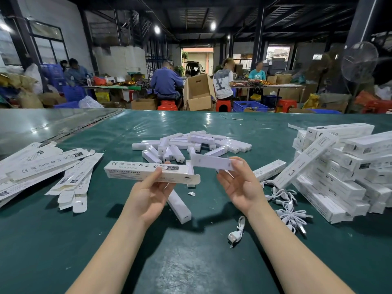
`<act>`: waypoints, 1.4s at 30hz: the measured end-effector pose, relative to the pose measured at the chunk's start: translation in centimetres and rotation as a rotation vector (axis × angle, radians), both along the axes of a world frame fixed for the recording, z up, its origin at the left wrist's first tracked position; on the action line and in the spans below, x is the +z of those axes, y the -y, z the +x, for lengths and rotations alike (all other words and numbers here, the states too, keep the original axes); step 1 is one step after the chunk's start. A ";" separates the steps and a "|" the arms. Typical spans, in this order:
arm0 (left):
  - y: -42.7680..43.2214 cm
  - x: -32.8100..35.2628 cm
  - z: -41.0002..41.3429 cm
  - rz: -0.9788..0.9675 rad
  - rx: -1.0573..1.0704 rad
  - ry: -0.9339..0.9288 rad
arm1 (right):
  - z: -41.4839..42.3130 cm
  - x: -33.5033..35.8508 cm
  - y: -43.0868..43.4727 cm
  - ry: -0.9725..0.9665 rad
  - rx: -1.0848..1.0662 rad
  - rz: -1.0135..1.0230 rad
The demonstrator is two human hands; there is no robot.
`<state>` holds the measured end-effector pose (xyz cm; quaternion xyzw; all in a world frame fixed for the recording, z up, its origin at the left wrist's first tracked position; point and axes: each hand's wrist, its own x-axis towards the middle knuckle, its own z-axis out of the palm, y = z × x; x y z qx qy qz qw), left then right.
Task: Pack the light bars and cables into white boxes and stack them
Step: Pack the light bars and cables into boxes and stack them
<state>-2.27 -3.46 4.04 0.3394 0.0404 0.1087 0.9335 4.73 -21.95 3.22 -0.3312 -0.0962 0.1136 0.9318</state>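
My left hand (151,190) grips a long white box (135,170) with its right end flaps open, held level above the green table (63,230). My right hand (241,183) pinches a white light bar (210,161) just right of the box's open end, a little higher than it. A loose heap of light bars (191,144) lies beyond the hands. One bar (179,205) rests on the table under my left hand. White cables (288,211) lie in a tangle at the right, and a single cable (236,231) lies nearer me.
Flat unfolded box blanks (42,166) are piled at the left. A stack of packed white boxes (343,172) stands at the right, with one box leaning on it. Beyond the table's far edge, people sit at other tables among cartons, crates and stools.
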 end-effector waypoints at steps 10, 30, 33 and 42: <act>0.2 0.0 0.0 -0.014 0.125 -0.028 | -0.8 0.0 -0.7 0.142 0.069 -0.187; 1.8 -0.3 0.1 0.133 0.224 -0.015 | -3.2 1.9 -4.1 0.530 0.260 -0.896; 1.6 0.0 0.1 0.058 0.234 -0.027 | -2.2 3.4 -2.0 0.639 -0.201 -1.363; 1.6 0.1 -0.3 -0.065 0.159 -0.210 | -1.4 3.9 2.5 0.500 0.114 -2.291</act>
